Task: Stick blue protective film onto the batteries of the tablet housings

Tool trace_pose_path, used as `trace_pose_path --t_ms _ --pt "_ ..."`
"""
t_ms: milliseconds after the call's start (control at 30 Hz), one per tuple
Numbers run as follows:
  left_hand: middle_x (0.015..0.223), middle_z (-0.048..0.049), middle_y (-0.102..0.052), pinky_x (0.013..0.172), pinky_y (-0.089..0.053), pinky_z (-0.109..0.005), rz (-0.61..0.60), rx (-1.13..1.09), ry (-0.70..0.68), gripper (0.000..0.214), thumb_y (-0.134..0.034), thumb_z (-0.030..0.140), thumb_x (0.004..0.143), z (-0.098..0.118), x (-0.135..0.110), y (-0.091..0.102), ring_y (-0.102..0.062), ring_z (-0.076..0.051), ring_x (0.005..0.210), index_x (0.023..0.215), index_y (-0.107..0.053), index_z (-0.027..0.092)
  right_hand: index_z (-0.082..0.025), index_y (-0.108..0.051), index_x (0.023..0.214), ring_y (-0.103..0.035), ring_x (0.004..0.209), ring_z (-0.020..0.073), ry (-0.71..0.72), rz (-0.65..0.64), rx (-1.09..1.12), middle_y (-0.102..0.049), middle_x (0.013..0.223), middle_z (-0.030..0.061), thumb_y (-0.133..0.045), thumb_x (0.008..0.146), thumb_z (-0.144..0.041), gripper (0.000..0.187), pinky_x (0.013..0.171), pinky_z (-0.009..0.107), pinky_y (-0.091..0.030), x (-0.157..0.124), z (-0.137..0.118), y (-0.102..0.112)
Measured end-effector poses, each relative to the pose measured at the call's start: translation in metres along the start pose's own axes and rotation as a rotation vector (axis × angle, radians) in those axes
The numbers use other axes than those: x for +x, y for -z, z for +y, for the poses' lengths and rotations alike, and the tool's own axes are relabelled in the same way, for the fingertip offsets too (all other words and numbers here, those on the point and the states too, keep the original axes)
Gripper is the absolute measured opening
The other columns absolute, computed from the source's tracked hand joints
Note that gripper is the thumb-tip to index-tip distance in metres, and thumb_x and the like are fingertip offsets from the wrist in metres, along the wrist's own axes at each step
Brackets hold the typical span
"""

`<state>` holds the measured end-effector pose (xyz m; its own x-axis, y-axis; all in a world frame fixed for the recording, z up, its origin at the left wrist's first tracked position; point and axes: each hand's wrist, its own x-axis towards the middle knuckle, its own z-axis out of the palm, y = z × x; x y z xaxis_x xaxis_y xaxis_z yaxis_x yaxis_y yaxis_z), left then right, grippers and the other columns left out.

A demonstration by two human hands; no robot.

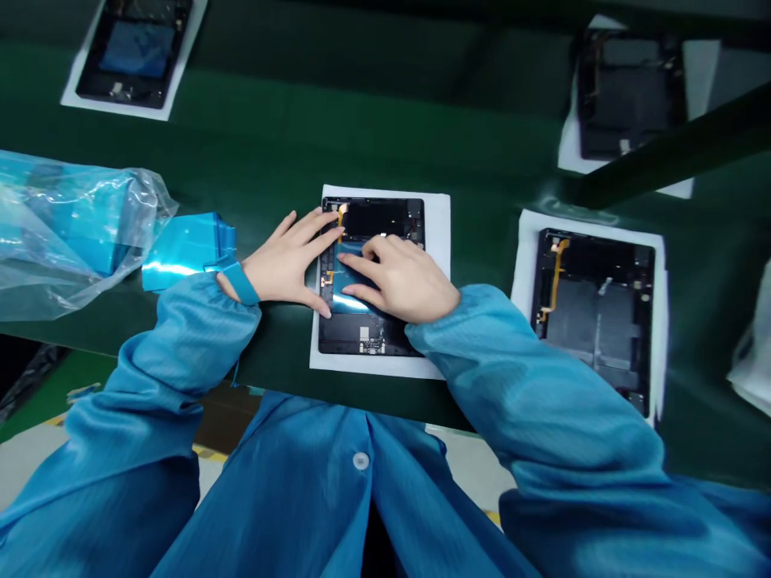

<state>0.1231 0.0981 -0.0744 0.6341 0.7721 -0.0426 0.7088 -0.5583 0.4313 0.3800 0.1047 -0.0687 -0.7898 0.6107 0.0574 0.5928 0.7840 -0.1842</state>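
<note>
An opened tablet (337, 333) lies on a white sheet (438, 233) right in front of me, its inside parts facing up. Across its middle is a shiny blue film (349, 303). My left hand (289, 257) rests along the tablet's left edge with fingers spread, the fingertips touching the frame near an orange flex cable (341, 218). Over the film lies my right hand (406, 277), its index finger and thumb stretched out onto the blue surface and its other fingers curled. Part of the film and the tablet's right side are hidden under that hand.
Blue film pieces (186, 249) are stacked by my left wrist, beside a clear plastic bag (78, 233) of more film. Other opened tablets on white sheets lie at the right (593, 313), far right (632, 96) and far left (136, 52). A dark bar (680, 148) crosses the upper right.
</note>
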Motion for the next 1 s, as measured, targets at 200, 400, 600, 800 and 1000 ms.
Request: trace_pose_path --t_ms 200,400,600,800,1000 --pt "0.169 -0.0211 -0.019 0.126 -0.007 -0.066 -0.022 0.006 0.016 0.129 -0.070 0.088 0.063 0.002 0.002 -0.008 -0.015 -0.045 0.157 0.161 -0.027 0.016 -0.010 -0.058 0.144 -0.051 0.092 0.0287 0.029 -0.011 -0.045 -0.061 0.111 0.0182 -0.036 0.098 -0.068 0.077 0.081 0.042 -0.042 -0.001 -0.001 -0.001" --pt "0.170 -0.0214 -0.016 0.127 -0.006 -0.064 -0.031 0.027 0.029 0.129 -0.073 0.084 0.063 0.005 0.002 -0.008 -0.013 -0.044 0.158 0.161 -0.025 0.016 -0.017 -0.065 0.136 -0.053 0.086 0.0250 0.170 -0.028 0.027 -0.063 0.107 0.0142 -0.040 0.092 -0.077 0.079 0.076 0.038 -0.043 -0.026 -0.007 0.003" --pt "0.170 -0.0202 -0.014 0.127 -0.005 -0.063 -0.035 0.041 0.028 0.126 -0.073 0.083 0.066 0.006 0.002 -0.007 -0.012 -0.044 0.158 0.162 -0.024 0.018 -0.009 -0.059 0.142 -0.056 0.093 0.0304 -0.070 0.010 -0.048 -0.064 0.109 0.0187 -0.042 0.092 -0.076 0.085 0.079 0.044 -0.047 -0.024 0.011 0.006" --pt "0.170 -0.0205 -0.013 0.127 -0.005 -0.063 -0.048 0.038 0.031 0.125 -0.071 0.083 0.067 0.005 0.002 -0.007 -0.011 -0.043 0.158 0.162 -0.024 0.017 -0.005 -0.064 0.134 -0.055 0.083 0.0257 0.171 -0.040 0.044 -0.066 0.102 0.0171 -0.044 0.090 -0.079 0.089 0.072 0.039 -0.042 -0.039 -0.017 0.006" --pt "0.171 -0.0201 -0.011 0.127 -0.004 -0.064 -0.053 0.042 0.026 0.128 -0.069 0.087 0.065 0.003 0.002 -0.007 -0.009 -0.043 0.158 0.162 -0.023 0.017 -0.012 -0.067 0.133 -0.056 0.084 0.0237 0.240 0.039 0.061 -0.067 0.101 0.0140 -0.047 0.094 -0.071 0.074 0.071 0.037 -0.043 -0.051 -0.010 0.006"
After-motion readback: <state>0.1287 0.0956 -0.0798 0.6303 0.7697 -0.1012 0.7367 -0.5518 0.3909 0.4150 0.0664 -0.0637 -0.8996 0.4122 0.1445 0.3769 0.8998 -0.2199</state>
